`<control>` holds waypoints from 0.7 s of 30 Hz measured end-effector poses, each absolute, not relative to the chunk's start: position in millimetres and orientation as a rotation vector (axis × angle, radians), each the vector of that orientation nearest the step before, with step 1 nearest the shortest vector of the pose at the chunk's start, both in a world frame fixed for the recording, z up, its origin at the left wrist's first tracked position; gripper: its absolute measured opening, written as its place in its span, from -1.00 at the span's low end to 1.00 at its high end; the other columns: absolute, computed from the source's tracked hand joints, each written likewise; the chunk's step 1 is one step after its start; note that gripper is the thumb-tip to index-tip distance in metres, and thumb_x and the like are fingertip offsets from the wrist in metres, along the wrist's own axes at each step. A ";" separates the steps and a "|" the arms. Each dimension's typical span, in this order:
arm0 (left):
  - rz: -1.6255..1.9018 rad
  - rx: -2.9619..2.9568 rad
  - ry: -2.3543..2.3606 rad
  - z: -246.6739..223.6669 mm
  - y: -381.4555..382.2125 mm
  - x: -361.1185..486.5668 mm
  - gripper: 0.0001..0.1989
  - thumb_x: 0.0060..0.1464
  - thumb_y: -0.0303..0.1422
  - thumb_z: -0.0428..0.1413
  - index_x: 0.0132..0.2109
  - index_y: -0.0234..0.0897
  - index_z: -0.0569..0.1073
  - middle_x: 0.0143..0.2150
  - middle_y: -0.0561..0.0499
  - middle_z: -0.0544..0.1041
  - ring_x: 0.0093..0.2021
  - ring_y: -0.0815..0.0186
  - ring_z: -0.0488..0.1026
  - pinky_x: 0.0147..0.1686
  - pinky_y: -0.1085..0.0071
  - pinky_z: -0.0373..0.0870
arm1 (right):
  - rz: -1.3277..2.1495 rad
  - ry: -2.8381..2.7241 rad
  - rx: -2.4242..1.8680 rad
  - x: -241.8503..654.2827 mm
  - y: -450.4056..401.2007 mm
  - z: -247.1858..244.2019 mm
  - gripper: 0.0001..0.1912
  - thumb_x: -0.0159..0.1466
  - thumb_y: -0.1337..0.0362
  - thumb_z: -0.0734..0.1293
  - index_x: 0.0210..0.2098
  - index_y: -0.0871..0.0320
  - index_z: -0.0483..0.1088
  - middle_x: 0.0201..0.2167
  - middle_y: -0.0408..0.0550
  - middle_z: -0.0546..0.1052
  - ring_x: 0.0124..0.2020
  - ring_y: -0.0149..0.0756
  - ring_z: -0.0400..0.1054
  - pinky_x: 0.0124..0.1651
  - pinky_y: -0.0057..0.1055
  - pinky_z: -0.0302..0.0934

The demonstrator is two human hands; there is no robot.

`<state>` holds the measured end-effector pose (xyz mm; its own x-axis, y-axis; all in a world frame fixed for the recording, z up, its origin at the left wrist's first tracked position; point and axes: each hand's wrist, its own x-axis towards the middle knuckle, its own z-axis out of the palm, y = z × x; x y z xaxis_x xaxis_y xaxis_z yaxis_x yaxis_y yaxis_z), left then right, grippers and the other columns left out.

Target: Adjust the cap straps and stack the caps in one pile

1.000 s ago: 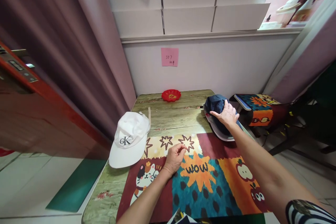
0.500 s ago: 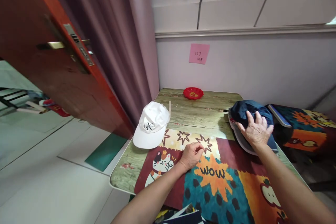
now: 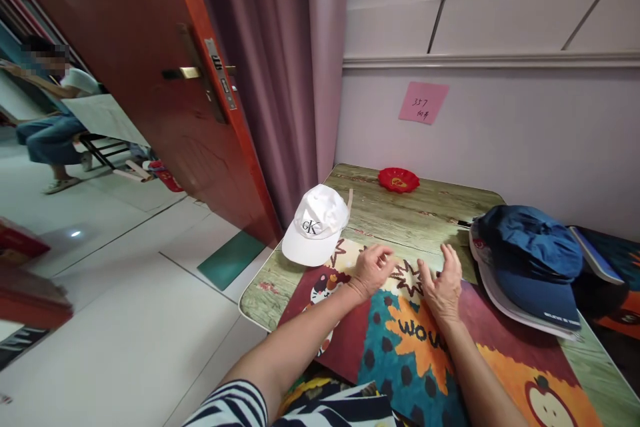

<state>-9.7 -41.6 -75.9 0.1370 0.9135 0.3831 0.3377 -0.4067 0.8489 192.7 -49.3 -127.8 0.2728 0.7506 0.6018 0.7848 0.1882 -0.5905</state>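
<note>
The white cap (image 3: 316, 227) lies on the tabletop (image 3: 260, 290), to the left of the colorful mat (image 3: 400, 347). Over the mat, the left hand (image 3: 373, 270) is empty with fingers curled; the right hand (image 3: 444, 287), also empty, is spread moderately wide.

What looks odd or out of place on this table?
Nothing looks spilled or damaged. Mildly odd: the blue cap sits atop another, whose paler brim pokes out, while the white cap lies alone.

Upright white cap (image 3: 317, 223), blue-topped cap stack (image 3: 531, 259)
</note>
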 end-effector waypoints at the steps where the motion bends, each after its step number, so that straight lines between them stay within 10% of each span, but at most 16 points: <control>1: 1.316 1.835 1.257 -66.0 -32.7 -21.4 -0.84 0.10 -0.37 0.18 -0.14 -0.24 0.54 -0.21 -0.07 0.55 -0.31 0.28 0.45 -0.19 0.33 0.43 | 0.023 -1.438 -1.567 188.8 -48.7 -132.7 -0.20 0.32 -0.17 0.20 0.35 0.25 0.14 0.34 0.35 0.23 0.39 0.13 0.06 0.37 0.11 0.00; 10: 1.526 1.647 2.132 -1.0 59.3 -167.4 -0.66 0.00 -0.36 0.30 -0.05 -0.27 0.46 0.14 -0.21 0.40 0.21 0.02 0.32 0.25 0.12 0.20 | 0.191 -1.340 -1.704 188.9 -46.0 -138.4 -0.23 0.25 -0.20 0.26 0.22 0.28 0.29 0.22 0.37 0.37 0.30 0.18 0.19 0.34 0.10 0.05; 15: 1.045 1.522 2.320 -3.9 85.6 -193.5 -0.64 -0.04 -0.09 0.31 -0.21 -0.23 0.50 0.07 -0.18 0.49 0.15 -0.05 0.39 0.17 0.07 0.22 | 0.206 -1.369 -1.715 186.6 -46.7 -140.3 -0.22 0.26 -0.20 0.26 0.22 0.30 0.29 0.22 0.38 0.36 0.31 0.17 0.18 0.34 0.11 0.05; 21: 1.014 1.560 2.306 -1.1 87.9 -185.9 -0.87 0.01 -0.26 0.22 -0.37 -0.20 0.49 -0.11 -0.09 0.60 -0.02 0.06 0.51 0.02 0.20 0.32 | 0.205 -1.294 -1.721 188.0 -48.7 -138.2 -0.25 0.26 -0.18 0.26 0.21 0.28 0.33 0.20 0.36 0.40 0.25 0.18 0.26 0.30 0.11 0.12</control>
<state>-185.9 87.9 -1.1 -0.4340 0.8738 0.2194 0.7525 0.2177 0.6216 188.0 -48.7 -138.2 0.4286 0.8204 0.3786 0.6628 -0.0007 -0.7488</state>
